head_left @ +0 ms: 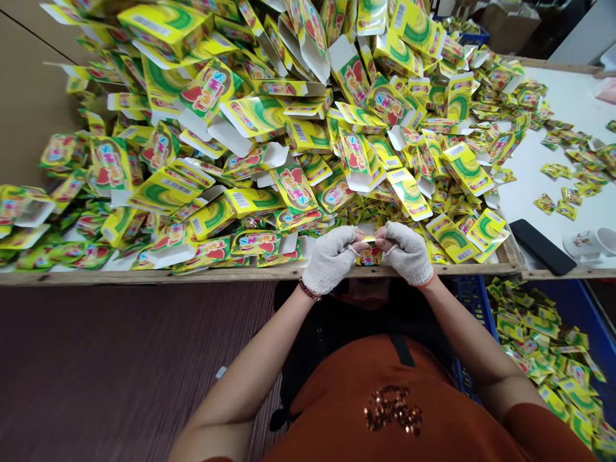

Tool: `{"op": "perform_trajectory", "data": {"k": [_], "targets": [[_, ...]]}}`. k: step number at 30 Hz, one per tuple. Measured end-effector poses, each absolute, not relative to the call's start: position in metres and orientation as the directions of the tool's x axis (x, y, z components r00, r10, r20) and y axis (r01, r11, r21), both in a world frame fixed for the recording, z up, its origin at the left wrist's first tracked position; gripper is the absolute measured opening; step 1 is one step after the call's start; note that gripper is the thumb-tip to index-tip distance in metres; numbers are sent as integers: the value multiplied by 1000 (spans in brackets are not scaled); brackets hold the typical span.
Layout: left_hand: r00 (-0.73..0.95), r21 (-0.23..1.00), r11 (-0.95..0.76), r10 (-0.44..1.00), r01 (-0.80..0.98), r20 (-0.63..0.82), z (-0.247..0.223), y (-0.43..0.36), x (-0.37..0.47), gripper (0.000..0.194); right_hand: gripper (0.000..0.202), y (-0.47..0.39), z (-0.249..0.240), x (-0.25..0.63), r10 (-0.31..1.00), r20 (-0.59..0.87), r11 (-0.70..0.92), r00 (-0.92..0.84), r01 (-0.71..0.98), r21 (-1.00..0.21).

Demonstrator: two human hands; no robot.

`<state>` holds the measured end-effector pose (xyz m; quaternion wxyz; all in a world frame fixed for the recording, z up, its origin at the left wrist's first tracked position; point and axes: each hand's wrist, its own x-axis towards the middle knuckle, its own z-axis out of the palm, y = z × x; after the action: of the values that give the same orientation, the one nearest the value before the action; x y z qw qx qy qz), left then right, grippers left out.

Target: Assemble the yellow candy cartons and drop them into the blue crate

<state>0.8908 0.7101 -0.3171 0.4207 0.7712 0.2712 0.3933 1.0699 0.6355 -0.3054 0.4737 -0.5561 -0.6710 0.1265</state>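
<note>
Head view: your left hand (330, 260) and right hand (409, 253) close together, fingertips pinching small carton (370, 255) between them at surface's (250, 274) front edge. Carton's pale-edged end faces up toward you; long axis foreshortened, direction unclear. Surface: heaped cartons (294, 187), wooden rim; black phone (543, 246), mug (590, 242) at right. Room: filled blue crate (590, 337) below, dark ribbed floor (120, 359).

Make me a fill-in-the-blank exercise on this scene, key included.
1. The left hand and right hand, both at a small carton, wear whitish ____.
2. The beaded bracelet circles the ____ wrist.
3. The phone beside the mug is coloured ____.
4. The crate at lower right is coloured ____.

Missing words: gloves; left; black; blue.
</note>
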Motion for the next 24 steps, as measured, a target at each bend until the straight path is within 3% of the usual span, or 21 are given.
{"op": "perform_trajectory", "data": {"k": [5,8,14,19,22,24], "targets": [[623,872,-456,739,180,258,-296,717,886,22,12,635,-294,1069,900,425,276,95,631,-725],[652,851,-487,713,195,259,-294,722,884,20,10,637,-291,1071,904,420,278,78,639,-718],[662,714,-700,542,15,518,-312,723,877,15,14,631,-296,1084,890,448,395,-79,626,-673],[640,517,-856,405,15,653,-326,717,881,16,22,625,-315,1084,865,479,457,-151,633,-625],[682,480,-875,393,70,617,-325,713,878,25,22,625,-319,1080,873,485,398,-50,648,-650],[678,482,-859,459,173,574,-321,712,865,30,16,619,-313,1088,866,480,299,140,624,-722]]}}
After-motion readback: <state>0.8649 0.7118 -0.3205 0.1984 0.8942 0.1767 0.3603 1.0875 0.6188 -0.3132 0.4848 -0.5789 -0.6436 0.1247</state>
